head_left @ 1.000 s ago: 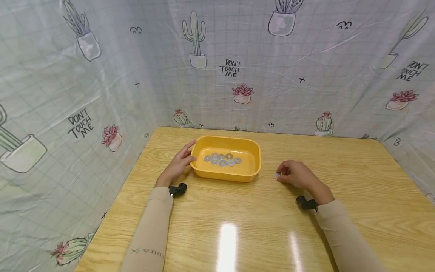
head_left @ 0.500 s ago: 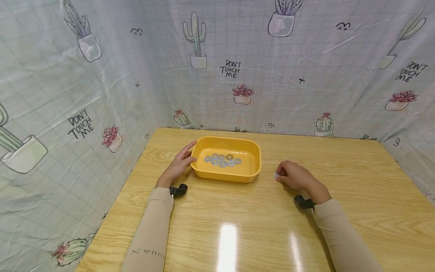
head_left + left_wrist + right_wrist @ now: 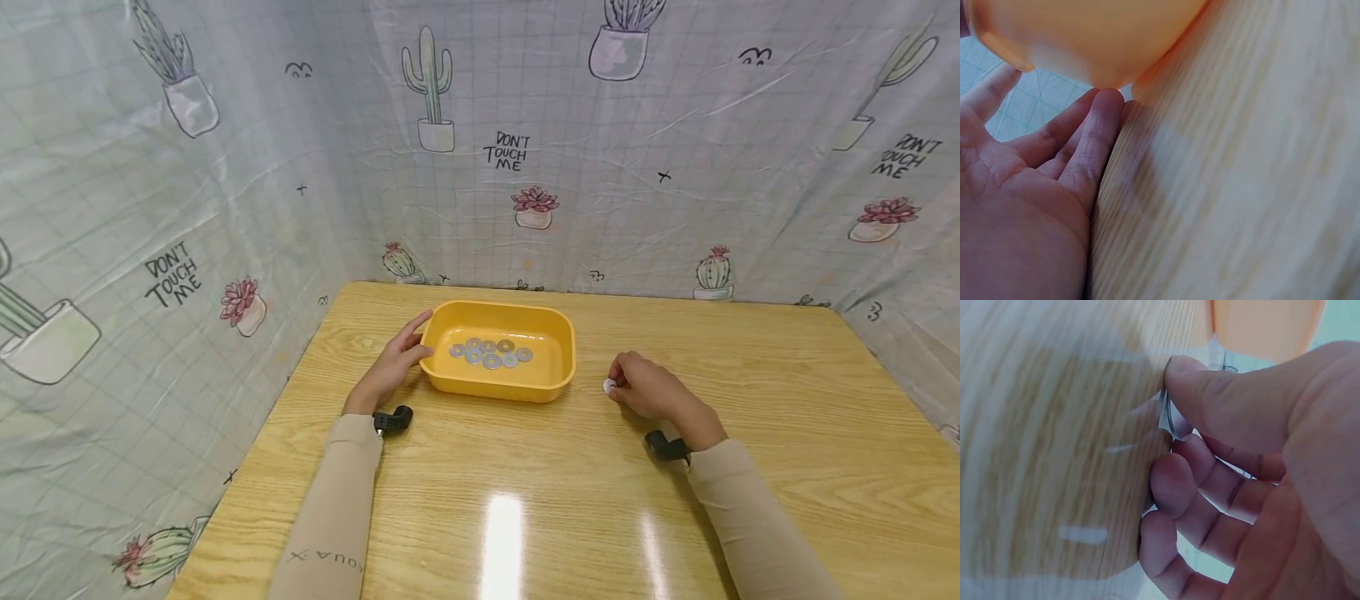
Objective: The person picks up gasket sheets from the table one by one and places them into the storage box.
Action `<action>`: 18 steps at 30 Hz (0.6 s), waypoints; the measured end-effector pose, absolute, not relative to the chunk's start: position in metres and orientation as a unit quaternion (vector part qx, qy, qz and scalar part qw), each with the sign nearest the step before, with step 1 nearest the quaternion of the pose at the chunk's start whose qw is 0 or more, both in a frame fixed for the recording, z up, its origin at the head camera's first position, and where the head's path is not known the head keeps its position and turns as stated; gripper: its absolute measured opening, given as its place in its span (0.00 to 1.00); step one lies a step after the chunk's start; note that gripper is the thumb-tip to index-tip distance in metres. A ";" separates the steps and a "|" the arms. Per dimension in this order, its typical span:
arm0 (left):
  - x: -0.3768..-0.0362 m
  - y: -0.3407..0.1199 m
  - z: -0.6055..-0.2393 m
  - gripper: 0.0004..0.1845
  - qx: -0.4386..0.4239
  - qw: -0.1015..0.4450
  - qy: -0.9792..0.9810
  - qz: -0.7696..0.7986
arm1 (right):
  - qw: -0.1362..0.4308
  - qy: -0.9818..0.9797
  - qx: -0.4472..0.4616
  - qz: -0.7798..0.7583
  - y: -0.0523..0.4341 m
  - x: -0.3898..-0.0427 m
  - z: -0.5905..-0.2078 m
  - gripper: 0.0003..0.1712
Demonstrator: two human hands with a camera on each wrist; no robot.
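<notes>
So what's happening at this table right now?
A person sits at a wooden table with a yellow tray that has several metal washers lying in it. The left hand rests with straight fingers against the tray's left end. The right hand is on the table to the right of the tray, pinching one washer between thumb and fingers.

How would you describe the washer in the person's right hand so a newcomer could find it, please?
On the wooden table, look right of the yellow tray. There the right hand pinches one small silver washer at its fingertips. Unlike the washers in the tray, it sits outside.
</notes>
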State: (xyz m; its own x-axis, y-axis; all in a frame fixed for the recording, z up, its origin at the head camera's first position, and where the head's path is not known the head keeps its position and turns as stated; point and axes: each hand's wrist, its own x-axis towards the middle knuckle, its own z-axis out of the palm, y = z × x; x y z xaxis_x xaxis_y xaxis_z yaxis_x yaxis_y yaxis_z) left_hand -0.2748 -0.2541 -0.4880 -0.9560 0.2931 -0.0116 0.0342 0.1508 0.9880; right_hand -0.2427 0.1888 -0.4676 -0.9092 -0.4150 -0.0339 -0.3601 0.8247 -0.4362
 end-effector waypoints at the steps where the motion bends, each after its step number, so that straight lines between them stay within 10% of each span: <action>1: -0.275 -0.254 -0.488 0.36 0.110 0.101 0.751 0.643 | 0.065 0.953 -0.202 -0.216 0.189 -0.243 -0.468 0.09; 18: -0.277 -0.255 -0.490 0.35 0.117 0.098 0.753 0.641 | 0.054 0.943 -0.218 -0.244 0.190 -0.241 -0.467 0.09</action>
State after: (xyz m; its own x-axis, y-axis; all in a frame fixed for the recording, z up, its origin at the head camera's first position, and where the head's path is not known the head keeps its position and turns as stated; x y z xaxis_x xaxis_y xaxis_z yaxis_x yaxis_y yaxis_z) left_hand -0.2765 -0.2552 -0.4905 -0.9536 0.3009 0.0024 0.0505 0.1521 0.9871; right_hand -0.2412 0.1900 -0.4668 -0.8993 -0.4372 0.0055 -0.3849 0.7857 -0.4843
